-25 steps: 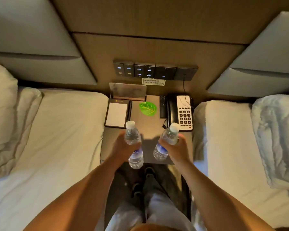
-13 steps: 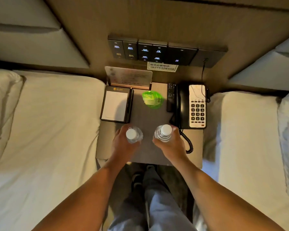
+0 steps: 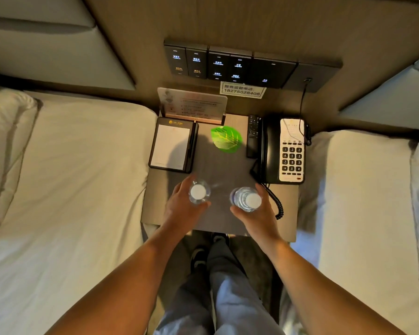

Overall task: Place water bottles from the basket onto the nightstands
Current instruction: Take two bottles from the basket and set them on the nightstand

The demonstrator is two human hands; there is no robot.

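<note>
Two beds, left bed [image 3: 70,165] and right bed [image 3: 363,189], flank the nightstand [image 3: 286,213] between them. On it sit a black phone [image 3: 283,151] at the right, a notepad [image 3: 172,146] at the left, and a green leaf card [image 3: 225,141] in the middle. Left hand [image 3: 184,206] is wrapped around the left bottle [image 3: 198,192], right hand [image 3: 254,213] clamped on the right bottle [image 3: 247,199]; both bottles stand upright over the nightstand's front half, white caps up.

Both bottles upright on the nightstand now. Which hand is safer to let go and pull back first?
Left, probably. The left hand and its bottle have bare nightstand around them. The right hand and its bottle sit beside the phone's coiled cord, a snag risk.
</note>
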